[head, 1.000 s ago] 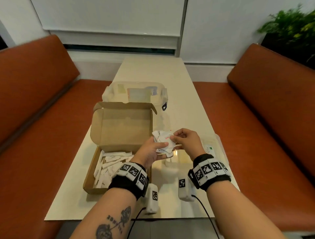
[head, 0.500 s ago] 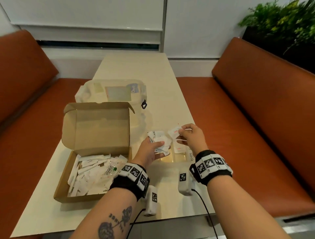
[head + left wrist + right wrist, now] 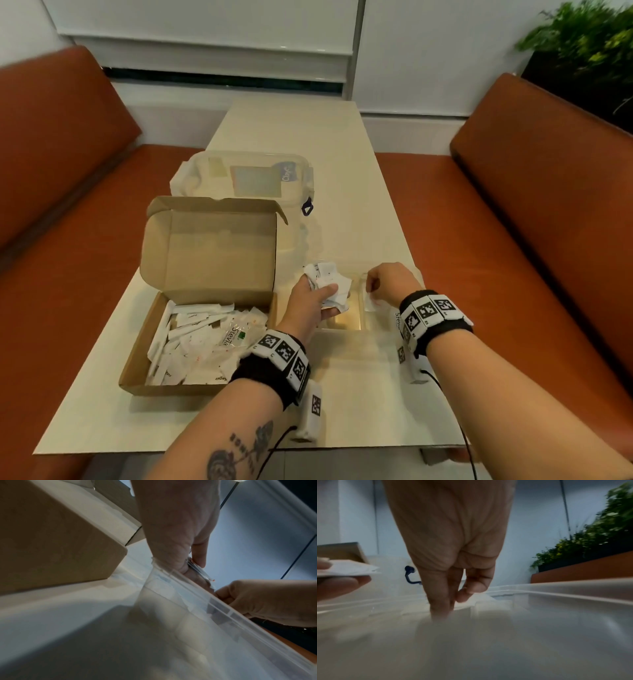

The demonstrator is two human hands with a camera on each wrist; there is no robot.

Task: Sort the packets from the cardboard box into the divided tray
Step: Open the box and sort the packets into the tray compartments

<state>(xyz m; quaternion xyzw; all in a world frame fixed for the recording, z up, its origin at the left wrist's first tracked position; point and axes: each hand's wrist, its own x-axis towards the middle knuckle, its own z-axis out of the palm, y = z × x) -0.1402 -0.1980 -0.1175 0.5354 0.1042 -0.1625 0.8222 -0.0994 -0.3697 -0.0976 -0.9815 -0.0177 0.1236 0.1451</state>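
Several white packets (image 3: 327,282) sit fanned in your left hand (image 3: 310,301), thumb clamped over the stack, just above the divided tray (image 3: 346,330). They look thin, light and limp, likely slick on each other, so take one by a corner or short edge and peel it off rather than pulling from the middle.

Your right hand (image 3: 388,284) reaches down into a tray compartment, fingers (image 3: 440,601) together and pointing down with the thumb close. A single packet (image 3: 371,303) lies at the fingertips; I cannot tell whether you are gripping it.

Left of the tray stands the open cardboard box (image 3: 205,274), many packets inside. Beyond the box is a clear lidded container (image 3: 246,174).
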